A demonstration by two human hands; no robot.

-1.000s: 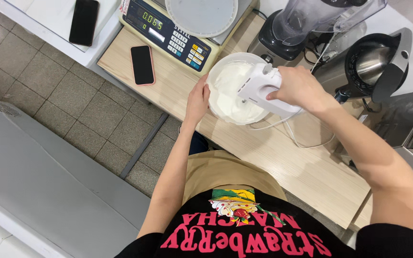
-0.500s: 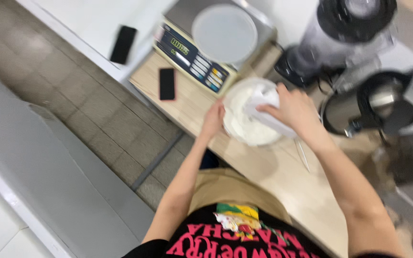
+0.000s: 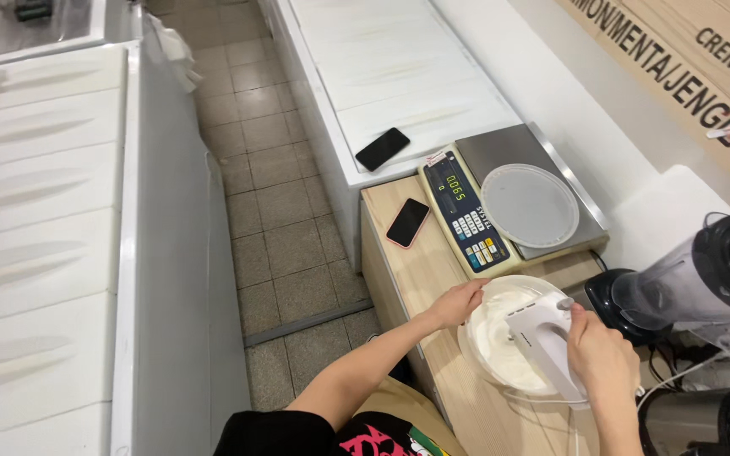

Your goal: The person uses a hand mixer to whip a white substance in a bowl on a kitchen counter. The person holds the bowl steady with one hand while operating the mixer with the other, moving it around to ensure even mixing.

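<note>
R hand [image 3: 603, 355] sits nearest the camera, clenched round the handle of a white hand mixer [image 3: 542, 344]; the mixer body angles up and away from the wrist, its front end over the bowl. The beaters can't be made out, hidden by the body and cream. A white cord [image 3: 678, 380] trails off just R of that hand.

The bowl [image 3: 513, 338] is the landmark: white, round, standing on the pale wood counter [image 3: 407, 270] w/ thick white cream inside. L hand [image 3: 458, 302] rests on the bowl's L rim, fingers curled over the edge, gripping it; the forearm runs back down toward the black shirt w/ pink print at the bottom edge.

R of the bowl, close by: a blender [image 3: 703, 287] w/ black base and clear jug, tilted in view. Below that, nearer than the bowl, a steel kettle-type pot [image 3: 703, 422], partly cut off.

Just beyond the bowl: a digital scale [image 3: 466, 215] w/ beige keypad panel, steel platform and a round white lid/plate [image 3: 530, 205] lying flat on it. L of the scale, beyond-L of the bowl, a phone w/ pink case [image 3: 407, 222] lies face up on the wood.

Farther still, a second black phone [image 3: 382, 149] on the white chest top [image 3: 399, 76], well apart from the bowl. Far L of the bowl, across the tiled floor [image 3: 272, 219], another long white unit [image 3: 44, 236].
</note>
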